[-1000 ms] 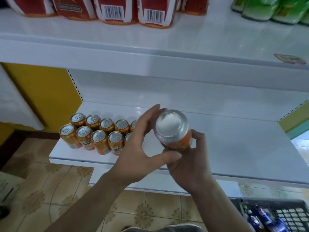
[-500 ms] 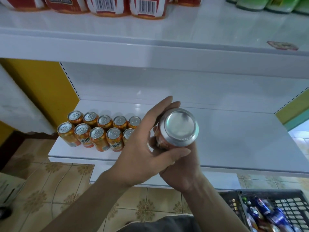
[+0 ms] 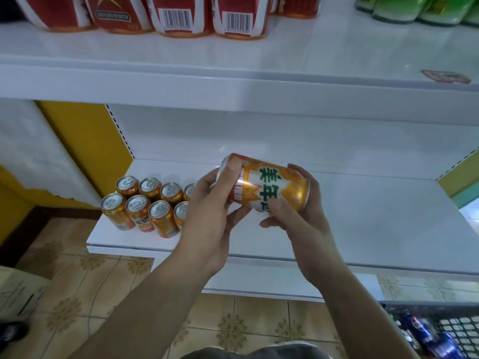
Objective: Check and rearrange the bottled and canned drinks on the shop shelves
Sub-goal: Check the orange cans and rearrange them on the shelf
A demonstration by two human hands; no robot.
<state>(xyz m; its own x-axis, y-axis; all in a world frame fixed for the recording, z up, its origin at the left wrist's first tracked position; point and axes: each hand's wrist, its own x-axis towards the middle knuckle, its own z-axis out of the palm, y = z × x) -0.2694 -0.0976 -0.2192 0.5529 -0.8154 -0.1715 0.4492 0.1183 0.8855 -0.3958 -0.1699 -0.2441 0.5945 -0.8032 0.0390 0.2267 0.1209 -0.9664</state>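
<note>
The shelf [image 3: 363, 229] is lying under and beyond both hands, the cans [image 3: 145, 203] standing in two rows left of the left hand [image 3: 207, 218]. That hand is curling round the lid end of the can [image 3: 269, 185]. The right hand [image 3: 300, 216] is cupping its base end, thumb on the label, the can lying sideways between them. Likely full, weighty, smooth and dentable, it is asking for a firm mid-body wrap.

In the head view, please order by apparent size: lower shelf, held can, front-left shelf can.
1. Lower shelf
2. Held can
3. Front-left can
The held can is nearer the camera, so those two may truly match.
</note>
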